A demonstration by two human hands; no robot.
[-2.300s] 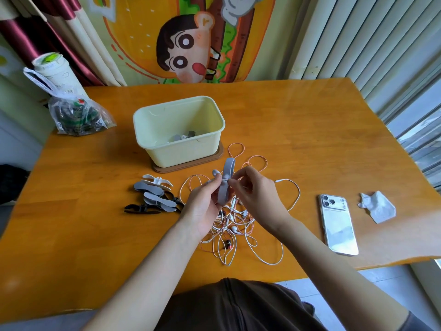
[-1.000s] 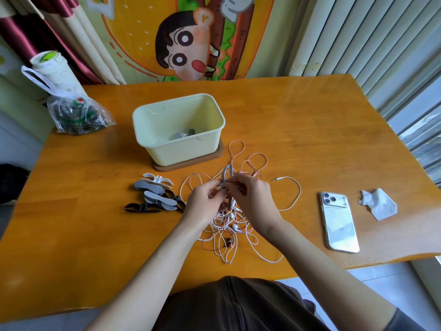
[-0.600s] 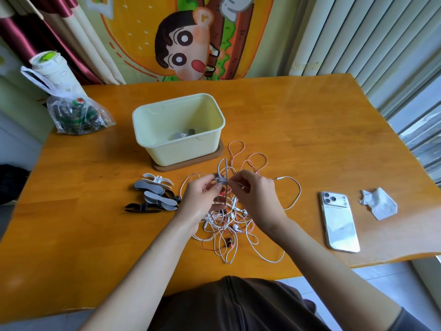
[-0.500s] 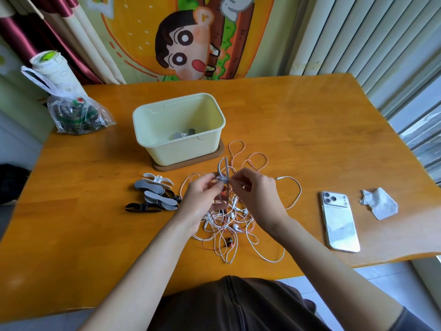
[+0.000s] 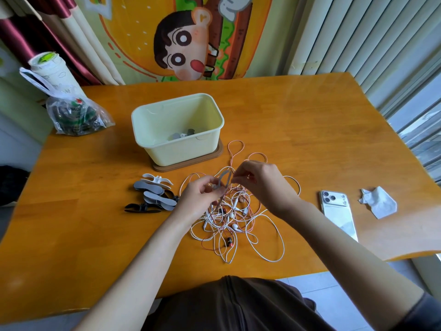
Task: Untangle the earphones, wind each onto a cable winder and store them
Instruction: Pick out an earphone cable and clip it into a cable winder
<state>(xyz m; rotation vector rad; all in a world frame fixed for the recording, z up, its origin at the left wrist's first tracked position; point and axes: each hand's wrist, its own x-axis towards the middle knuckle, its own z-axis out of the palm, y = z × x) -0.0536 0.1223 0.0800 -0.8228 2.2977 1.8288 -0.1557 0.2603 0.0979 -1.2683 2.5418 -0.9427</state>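
Note:
A tangle of white and pink earphones [image 5: 235, 218] lies on the wooden table [image 5: 298, 130] in front of me. Just above the tangle my left hand [image 5: 201, 197] grips a grey cable winder [image 5: 225, 181], whose wings stand up between my hands. My right hand [image 5: 259, 181] pinches an earphone wire right beside the winder's top. Left of my hands lies a small pile of spare winders [image 5: 155, 193], grey, white and black. Behind them stands a pale yellow storage box [image 5: 210, 142] on a brown lid, with a few wound items inside.
A white phone [image 5: 338, 215] lies face down at the right, with a crumpled tissue [image 5: 379, 203] beyond it. A clear plastic bag [image 5: 74, 114] and a white cup [image 5: 51, 72] sit at the far left corner. The table's near edge is close to my body.
Both hands came down from holding the winder upright to just above the tangle. My right hand has shifted slightly right and up, pinching wire at the winder.

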